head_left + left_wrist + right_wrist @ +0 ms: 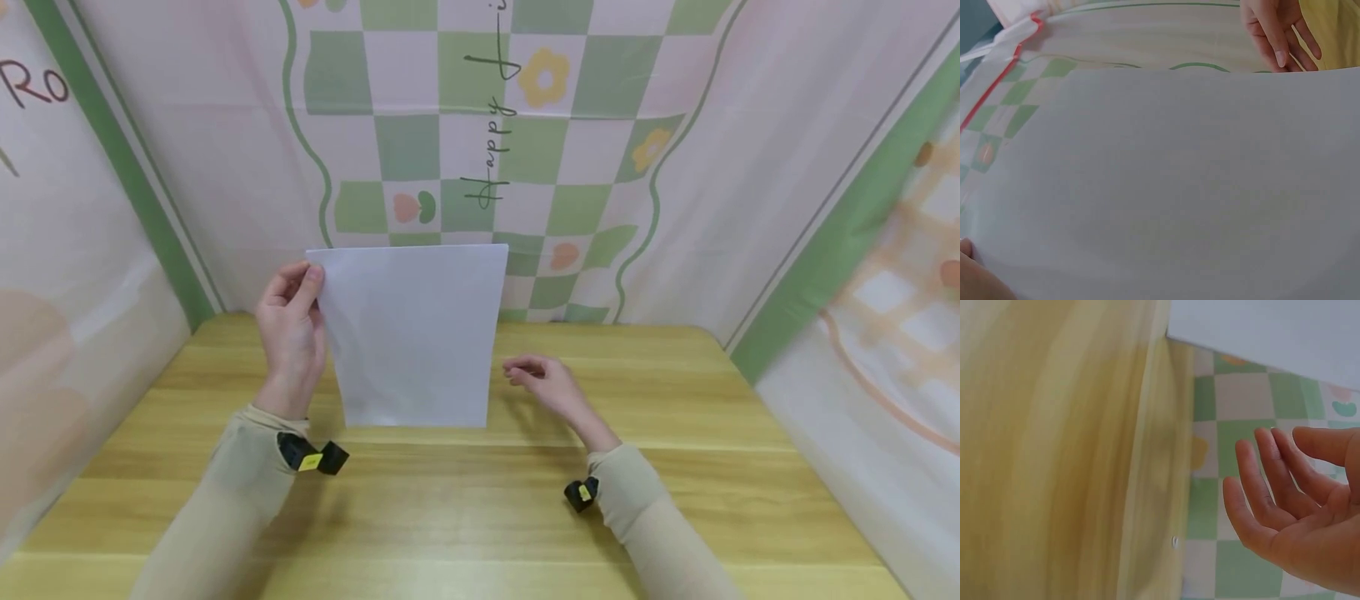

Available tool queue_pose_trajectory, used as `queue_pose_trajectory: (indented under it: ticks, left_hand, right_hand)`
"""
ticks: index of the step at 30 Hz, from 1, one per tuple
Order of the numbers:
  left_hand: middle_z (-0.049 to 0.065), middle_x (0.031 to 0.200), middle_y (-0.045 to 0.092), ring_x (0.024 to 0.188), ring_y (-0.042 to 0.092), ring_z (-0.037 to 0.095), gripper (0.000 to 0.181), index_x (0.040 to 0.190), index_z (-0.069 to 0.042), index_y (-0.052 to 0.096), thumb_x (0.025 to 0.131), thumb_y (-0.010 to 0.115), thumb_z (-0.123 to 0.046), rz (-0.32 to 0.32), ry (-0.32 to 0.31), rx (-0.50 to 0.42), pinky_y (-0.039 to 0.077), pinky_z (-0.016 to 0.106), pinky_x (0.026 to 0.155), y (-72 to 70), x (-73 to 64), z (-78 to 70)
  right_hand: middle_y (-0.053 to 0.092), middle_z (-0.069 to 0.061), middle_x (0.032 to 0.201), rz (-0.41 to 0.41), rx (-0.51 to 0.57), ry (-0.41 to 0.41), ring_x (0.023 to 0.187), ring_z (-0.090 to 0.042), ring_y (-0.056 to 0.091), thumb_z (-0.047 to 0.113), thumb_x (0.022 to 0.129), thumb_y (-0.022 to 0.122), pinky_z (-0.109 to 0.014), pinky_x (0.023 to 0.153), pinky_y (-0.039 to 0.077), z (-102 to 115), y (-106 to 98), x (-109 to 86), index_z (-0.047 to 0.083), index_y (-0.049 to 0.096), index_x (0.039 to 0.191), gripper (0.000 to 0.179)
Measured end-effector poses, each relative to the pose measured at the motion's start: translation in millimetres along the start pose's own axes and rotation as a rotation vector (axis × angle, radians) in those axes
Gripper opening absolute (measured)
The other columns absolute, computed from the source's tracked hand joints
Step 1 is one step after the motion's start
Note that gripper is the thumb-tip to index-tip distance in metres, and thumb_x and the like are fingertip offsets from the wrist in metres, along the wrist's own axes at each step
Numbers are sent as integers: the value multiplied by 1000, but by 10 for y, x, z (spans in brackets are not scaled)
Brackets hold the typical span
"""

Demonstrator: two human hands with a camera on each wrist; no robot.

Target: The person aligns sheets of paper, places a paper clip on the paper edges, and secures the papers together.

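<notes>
A blank white sheet of paper [416, 337] hangs upright above the wooden table. My left hand [292, 333] pinches its upper left corner between thumb and fingers. In the left wrist view the paper [1172, 181] fills most of the picture, with only a bit of the left hand [982, 278] at the lower left. To the right of the sheet, apart from it, my right hand [547, 385] hovers over the table with loosely bent fingers. The right wrist view shows this hand [1300, 512] holding nothing, palm visible, below the paper's edge [1272, 337].
The wooden table [450, 517] spreads beneath both hands. Behind it hangs a curtain [480, 142] with green checks, flowers and lettering. More printed cloth stands at the left [82, 208] and right [885, 275]. A black camera is strapped to each wrist.
</notes>
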State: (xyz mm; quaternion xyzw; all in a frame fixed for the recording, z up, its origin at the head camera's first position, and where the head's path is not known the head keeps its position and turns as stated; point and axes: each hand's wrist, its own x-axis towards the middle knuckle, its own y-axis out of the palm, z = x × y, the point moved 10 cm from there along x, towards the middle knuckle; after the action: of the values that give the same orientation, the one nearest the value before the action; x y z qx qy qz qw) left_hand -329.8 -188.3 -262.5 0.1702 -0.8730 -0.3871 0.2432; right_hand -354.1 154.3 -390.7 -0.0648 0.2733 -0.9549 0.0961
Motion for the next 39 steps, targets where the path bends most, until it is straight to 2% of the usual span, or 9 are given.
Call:
queue_pose_trajectory:
  ticks: [5, 9, 12, 20, 30, 39]
  left_hand:
    - [5, 76, 61, 72, 57, 14, 12, 77, -4, 68, 81, 68, 6, 15, 2, 10, 51, 19, 65, 10, -11, -4]
    - [5, 77, 61, 73, 57, 14, 9, 78, -4, 68, 82, 68, 4, 25, -2, 22, 51, 19, 67, 20, -24, -8]
    - [5, 78, 61, 74, 57, 14, 8, 79, -4, 68, 82, 69, 3, 29, -6, 27, 51, 20, 67, 26, -32, -11]
    - [5, 77, 61, 74, 57, 14, 11, 78, -4, 68, 82, 67, 6, 36, 1, 6, 51, 19, 68, 46, -48, -16]
    - [5, 76, 61, 73, 58, 14, 12, 77, -3, 68, 82, 67, 8, 36, 10, -13, 51, 19, 67, 51, -53, -25]
    - [6, 77, 61, 74, 57, 14, 9, 79, -3, 68, 81, 69, 5, 46, 8, -5, 51, 19, 68, 58, -61, -26]
  right_hand:
    - [68, -14, 112, -36, -116, 27, 100, -27, 65, 16, 96, 56, -41, 88, 52, -97, -70, 22, 4, 64, 117, 26]
    - [68, -13, 114, -54, -219, 14, 104, -27, 63, 18, 96, 55, -42, 92, 50, -134, -120, 36, 5, 65, 116, 26]
    - [67, -13, 115, -57, -258, 18, 107, -29, 62, 17, 96, 56, -44, 95, 48, -163, -147, 48, 5, 64, 117, 26]
    - [63, -18, 120, -56, -319, 23, 115, -35, 57, 10, 90, 62, -48, 100, 43, -199, -210, 63, 2, 61, 119, 30]
    - [56, -22, 129, -9, -362, 60, 122, -39, 50, 7, 86, 65, -51, 104, 39, -305, -241, 102, -1, 57, 123, 39]
    - [56, -26, 128, 4, -441, 73, 121, -43, 48, 6, 85, 66, -53, 105, 37, -370, -293, 137, -5, 56, 123, 41]
